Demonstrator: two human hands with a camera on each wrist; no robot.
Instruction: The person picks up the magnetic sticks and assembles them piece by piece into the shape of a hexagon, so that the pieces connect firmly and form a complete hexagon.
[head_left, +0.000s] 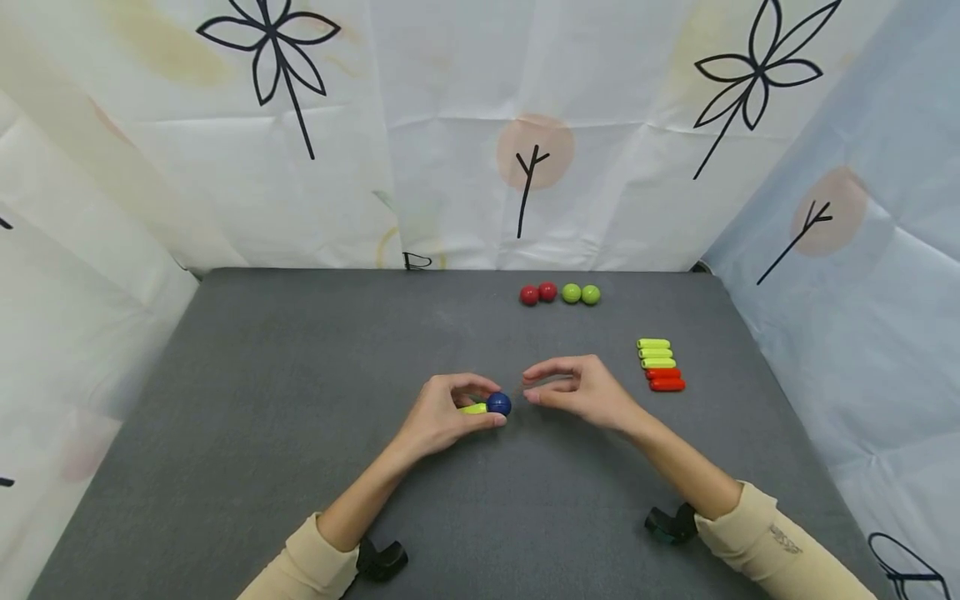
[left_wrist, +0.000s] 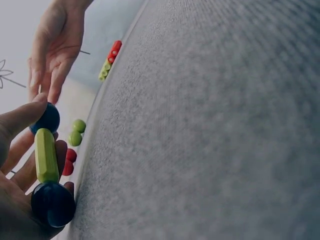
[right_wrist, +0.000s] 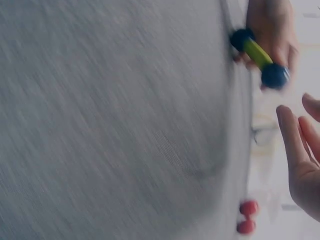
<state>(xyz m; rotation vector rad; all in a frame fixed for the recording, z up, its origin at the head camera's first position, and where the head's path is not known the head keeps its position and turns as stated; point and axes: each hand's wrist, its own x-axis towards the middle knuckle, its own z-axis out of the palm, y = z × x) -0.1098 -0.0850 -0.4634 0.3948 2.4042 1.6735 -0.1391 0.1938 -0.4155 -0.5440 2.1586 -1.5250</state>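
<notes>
My left hand (head_left: 448, 410) holds a yellow-green stick (left_wrist: 46, 159) with a dark blue ball at each end. In the left wrist view the thumb and fingers close on the upper blue ball (left_wrist: 48, 119), and the lower blue ball (left_wrist: 53, 204) sits by the palm. The head view shows just one blue ball; the other is hidden behind the hand. A short gap to the right, my right hand (head_left: 579, 392) hovers over the grey table (head_left: 315, 350), fingers slightly bent toward the ball. Nothing shows between its fingertips.
Two red balls (head_left: 529, 295) and two green balls (head_left: 572, 293) stand in a row at the table's far side. On the right lie yellow-green sticks (head_left: 657, 353) and red sticks (head_left: 666, 385), stacked in a column. Patterned cloth (head_left: 450, 150) encloses the back and sides.
</notes>
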